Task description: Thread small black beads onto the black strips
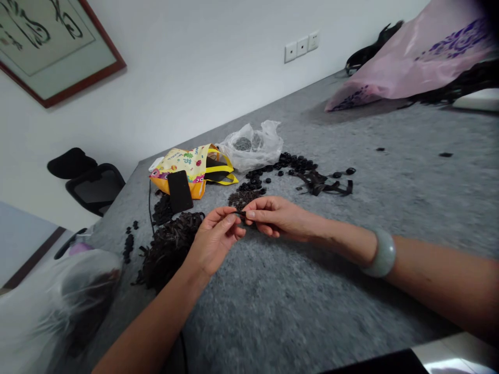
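My left hand [215, 241] and my right hand [275, 217] meet above the grey felt table top [312, 291], their fingertips pinching a small dark strip [238, 213] from both sides. Just beyond my fingers lies a small heap of dark pieces [244, 198]. A larger mound of dark curled strips [167, 250] sits beside my left hand. Scattered black beads or buttons [290, 162] and several tangled dark ribbons [322, 183] lie farther off. A pale green bangle [384, 254] circles my right wrist.
A black phone [180, 191] rests on a yellow printed bag [187, 166], next to a clear plastic bag [251, 146] of grey contents. A pink plastic bag [409, 62] lies at the far end. Another clear bag [58, 296] fills the near-left corner. A black chair [93, 187] stands beyond the table edge.
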Demonstrator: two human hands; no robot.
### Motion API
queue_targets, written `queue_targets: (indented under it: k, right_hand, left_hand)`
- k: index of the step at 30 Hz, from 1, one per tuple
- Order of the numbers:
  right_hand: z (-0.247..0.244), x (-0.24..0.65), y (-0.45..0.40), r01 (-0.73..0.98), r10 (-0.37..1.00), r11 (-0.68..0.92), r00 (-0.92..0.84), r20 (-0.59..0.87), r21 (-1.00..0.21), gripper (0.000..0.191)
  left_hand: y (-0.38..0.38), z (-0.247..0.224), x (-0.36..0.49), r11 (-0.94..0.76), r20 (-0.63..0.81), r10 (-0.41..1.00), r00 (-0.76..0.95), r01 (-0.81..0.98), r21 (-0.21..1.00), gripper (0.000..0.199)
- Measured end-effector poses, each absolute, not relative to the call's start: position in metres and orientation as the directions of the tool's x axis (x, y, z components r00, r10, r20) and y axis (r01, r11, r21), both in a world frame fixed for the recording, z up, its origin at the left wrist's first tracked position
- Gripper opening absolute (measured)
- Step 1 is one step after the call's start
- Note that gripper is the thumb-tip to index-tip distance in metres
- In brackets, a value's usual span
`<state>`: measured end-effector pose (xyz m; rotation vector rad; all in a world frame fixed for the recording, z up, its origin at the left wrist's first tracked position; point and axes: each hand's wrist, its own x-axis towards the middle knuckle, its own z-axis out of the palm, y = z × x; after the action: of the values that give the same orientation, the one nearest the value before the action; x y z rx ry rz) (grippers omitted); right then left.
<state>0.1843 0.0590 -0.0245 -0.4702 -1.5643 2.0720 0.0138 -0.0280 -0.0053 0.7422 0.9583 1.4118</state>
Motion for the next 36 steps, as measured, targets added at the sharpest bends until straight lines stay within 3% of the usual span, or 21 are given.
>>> queue_targets:
  k: [11,31,36]
  right_hand:
    - [-0.029,0.181,0.057,-0.22,0.547,-0.311,-0.837,0.016,-0.925,0.032]
    - [-0.033,0.181,0.055,-0.136,0.559,-0.141,-0.829,0.035,-0.981,0.035]
    - [-0.03,0.184,0.056,-0.118,0.563,-0.027,-0.822,0.083,-0.993,0.036]
  left_hand:
    - [-0.032,0.003,0.013,0.253,-0.272,0.962,0.008,-0.4,0.881,0.025]
    - [-0.033,0.006,0.014,0.319,-0.339,0.941,-0.008,-0.318,0.893,0.014]
    - [-0.033,0.007,0.014,0.3,-0.324,0.946,-0.029,-0.312,0.902,0.014]
